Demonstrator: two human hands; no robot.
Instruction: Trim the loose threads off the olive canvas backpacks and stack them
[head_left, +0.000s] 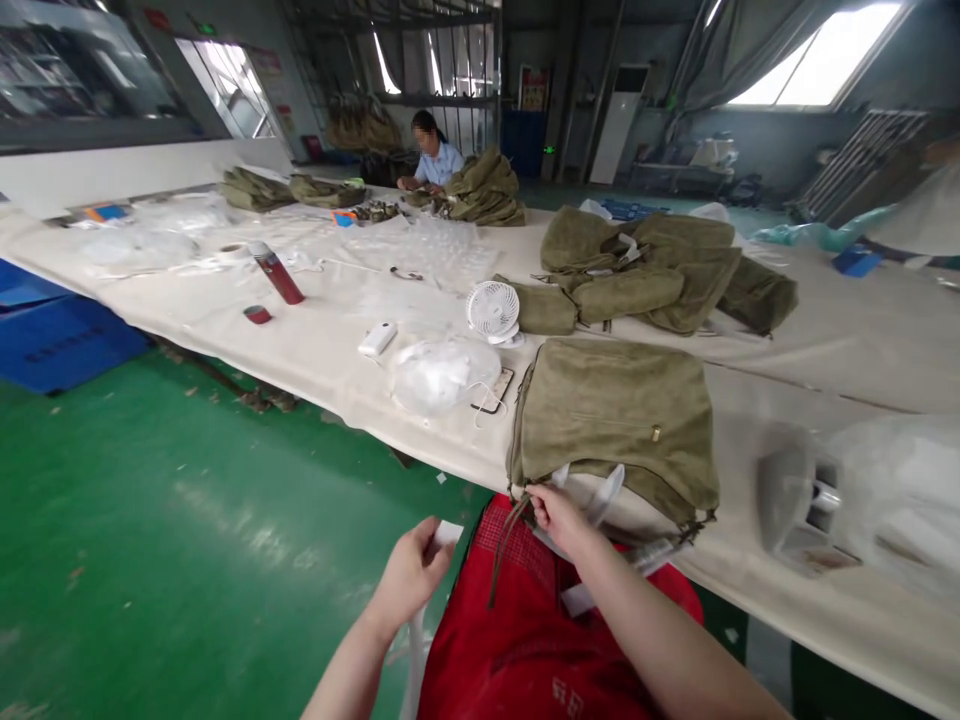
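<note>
Red apron (510, 650) fills bottom centre; left hand (409, 572) pinches white strip (448, 533), right hand (556, 515) (fingers curled) grips cord (501, 550) at olive bag (615, 400).

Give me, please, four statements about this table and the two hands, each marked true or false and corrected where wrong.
1. Both hands are empty. False: the left hand holds a white strip, and the right hand seems to pinch dark cords.
2. The cords hang at a near corner of an olive bag. True.
3. A red flask is on the table, left of a white fan. True.
4. The flask touches the fan. False: they are well apart.
</note>
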